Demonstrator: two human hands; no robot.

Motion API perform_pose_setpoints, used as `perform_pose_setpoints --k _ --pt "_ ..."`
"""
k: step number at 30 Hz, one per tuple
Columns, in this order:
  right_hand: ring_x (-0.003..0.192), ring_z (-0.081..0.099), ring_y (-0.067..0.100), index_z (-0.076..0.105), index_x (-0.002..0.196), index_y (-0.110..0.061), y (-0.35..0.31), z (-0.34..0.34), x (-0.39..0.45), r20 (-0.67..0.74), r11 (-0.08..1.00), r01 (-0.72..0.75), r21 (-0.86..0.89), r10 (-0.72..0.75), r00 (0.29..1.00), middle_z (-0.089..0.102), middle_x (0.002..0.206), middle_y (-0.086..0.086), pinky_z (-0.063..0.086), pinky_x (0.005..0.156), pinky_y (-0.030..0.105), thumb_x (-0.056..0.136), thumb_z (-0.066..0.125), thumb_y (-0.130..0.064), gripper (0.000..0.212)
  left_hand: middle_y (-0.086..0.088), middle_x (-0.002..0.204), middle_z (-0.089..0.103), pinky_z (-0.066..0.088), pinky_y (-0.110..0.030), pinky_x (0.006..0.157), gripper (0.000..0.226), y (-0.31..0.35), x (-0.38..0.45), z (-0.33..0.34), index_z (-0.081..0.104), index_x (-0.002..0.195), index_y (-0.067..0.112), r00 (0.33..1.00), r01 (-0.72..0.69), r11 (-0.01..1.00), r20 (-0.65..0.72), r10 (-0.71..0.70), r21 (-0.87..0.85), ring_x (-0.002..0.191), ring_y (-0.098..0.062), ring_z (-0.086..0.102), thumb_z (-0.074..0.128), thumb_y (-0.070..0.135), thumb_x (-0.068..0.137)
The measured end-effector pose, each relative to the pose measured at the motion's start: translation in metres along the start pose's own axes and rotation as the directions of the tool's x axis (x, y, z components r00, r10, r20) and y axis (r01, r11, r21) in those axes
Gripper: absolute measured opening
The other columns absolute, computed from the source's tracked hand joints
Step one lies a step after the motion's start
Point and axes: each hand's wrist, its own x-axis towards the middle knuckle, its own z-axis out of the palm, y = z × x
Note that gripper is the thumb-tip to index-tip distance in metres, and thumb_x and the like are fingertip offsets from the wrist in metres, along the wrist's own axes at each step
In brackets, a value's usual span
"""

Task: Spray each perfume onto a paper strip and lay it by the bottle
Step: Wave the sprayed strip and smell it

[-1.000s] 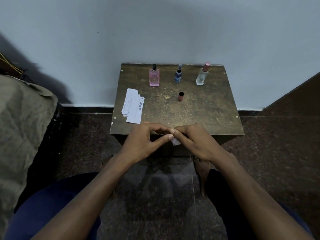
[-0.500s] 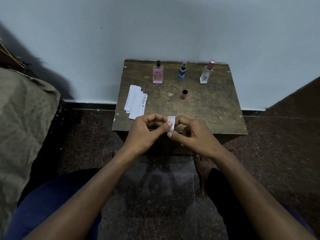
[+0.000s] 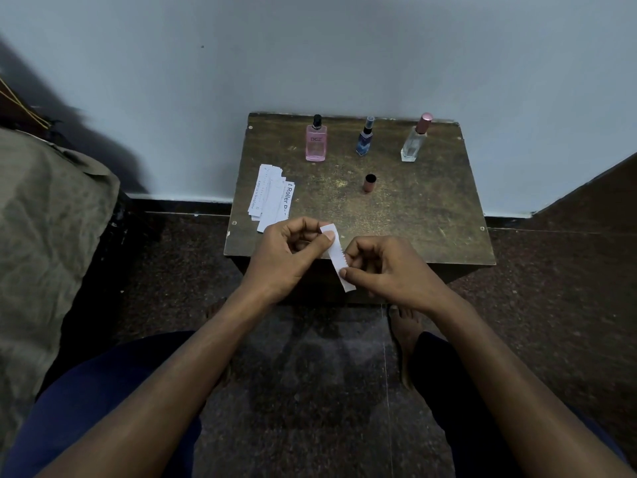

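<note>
Closest to me, both hands are on one strip (image 3: 337, 257) right over the near edge of the table (image 3: 431, 215). My left hand (image 3: 286, 257) pinches its top end, thumb pressed flat on the paper with the other fingers curled behind. My right hand (image 3: 386, 270) pinches the lower end between thumb and forefinger, rest of the fingers curled in. So the strip sits between the two hands, a fingertip grip at each end.

Its long axis runs roughly 11 to 5 o'clock, far end toward the bottles. One long edge looks serrated. The back of the strip and the fingers behind it are hidden, and I can't read any print on it.

Further out at 10 o'clock lies the stack (image 3: 270, 200) of spare strips, near corner covered by my left hand. Mid-table a loose cap (image 3: 369, 183) stands alone. At the far edge, upright in a row: pink bottle (image 3: 316, 143), blue bottle (image 3: 364, 141), clear bottle (image 3: 413, 143).
</note>
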Motion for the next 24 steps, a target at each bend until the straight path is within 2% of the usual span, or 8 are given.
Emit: perform_pose_setpoints --k 3,8,12,16,19,21,23,24 --pt "0.056 0.064 0.01 0.072 0.089 -0.024 0.002 -0.002 -0.001 0.035 0.998 -0.024 0.05 0.022 0.999 0.077 0.076 -0.003 0.046 0.052 0.02 0.096 0.079 -0.017 0.012 -0.003 0.096 0.081 0.06 -0.044 0.095 0.013 -0.001 0.0 -0.001 0.08 0.102 0.025 1.0 -0.011 1.0 -0.025 0.012 0.025 0.093 -0.017 0.076 0.079 0.034 0.093" --pt "0.057 0.064 0.008 0.075 0.09 -0.02 0.005 -0.007 -0.003 0.08 0.989 -0.041 0.144 0.029 0.996 0.076 0.075 0.002 0.046 0.051 0.016 0.094 0.081 -0.015 0.009 -0.008 0.094 0.081 0.059 -0.043 0.088 0.007 0.0 0.0 -0.003 0.08 0.101 0.019 0.996 -0.027 0.997 -0.08 0.033 0.072 0.087 -0.017 0.073 0.078 0.025 0.097" --pt "0.058 0.066 0.007 0.076 0.091 -0.014 0.005 -0.009 -0.004 0.143 0.973 -0.045 0.228 0.012 0.99 0.076 0.074 0.0 0.048 0.054 0.015 0.094 0.081 -0.012 0.007 0.005 0.081 0.079 0.054 -0.025 0.072 0.006 0.0 0.0 -0.005 0.081 0.097 0.02 0.994 -0.041 0.987 -0.093 0.056 0.156 0.074 -0.008 0.07 0.079 0.026 0.098" --pt "0.067 0.069 0.012 0.077 0.092 -0.013 0.006 -0.011 -0.003 0.205 0.974 -0.04 0.223 -0.007 0.979 0.08 0.08 0.007 0.052 0.061 0.021 0.093 0.083 -0.016 0.007 0.005 0.08 0.079 0.054 -0.026 0.071 0.007 -0.001 0.0 -0.007 0.081 0.098 0.021 0.99 -0.027 0.981 -0.128 0.053 0.194 0.071 -0.008 0.071 0.079 0.028 0.098" --pt "0.067 0.068 0.008 0.078 0.088 -0.019 0.008 -0.013 -0.005 0.256 0.988 -0.033 0.15 -0.006 0.967 0.08 0.081 0.004 0.052 0.062 0.019 0.091 0.085 -0.018 0.008 0.005 0.081 0.081 0.059 -0.032 0.074 0.008 0.0 0.0 -0.008 0.081 0.097 0.022 0.985 -0.022 0.982 -0.167 0.055 0.19 0.072 -0.01 0.073 0.079 0.03 0.098" --pt "0.067 0.068 0.003 0.079 0.088 -0.024 0.011 -0.018 -0.007 0.233 1.0 -0.024 -0.007 0.025 0.972 0.079 0.08 -0.003 0.049 0.063 0.015 0.088 0.088 -0.025 0.009 0.005 0.081 0.081 0.059 -0.036 0.078 0.008 0.0 0.0 -0.009 0.081 0.096 0.022 0.982 -0.011 0.98 -0.182 0.047 0.197 0.074 -0.011 0.073 0.08 0.03 0.097" --pt "0.065 0.067 -0.001 0.079 0.086 -0.03 0.015 -0.027 -0.008 0.076 0.974 -0.004 -0.224 0.021 0.997 0.077 0.078 -0.012 0.045 0.061 0.01 0.087 0.088 -0.033 0.01 0.005 0.078 0.08 0.057 -0.032 0.074 0.008 0.002 0.001 -0.011 0.082 0.093 0.025 0.994 0.037 0.994 -0.103 -0.026 0.107 0.072 -0.009 0.071 0.082 0.032 0.095" --pt "0.067 0.067 -0.002 0.078 0.086 -0.032 0.017 -0.031 -0.008 -0.038 0.949 -0.013 -0.314 0.001 0.999 0.075 0.077 -0.015 0.043 0.061 0.011 0.088 0.086 -0.035 0.009 0.006 0.074 0.077 0.054 -0.025 0.067 0.008 0.005 0.0 -0.012 0.082 0.091 0.027 0.997 0.074 0.997 0.006 -0.074 0.012 0.068 -0.006 0.067 0.082 0.034 0.094"
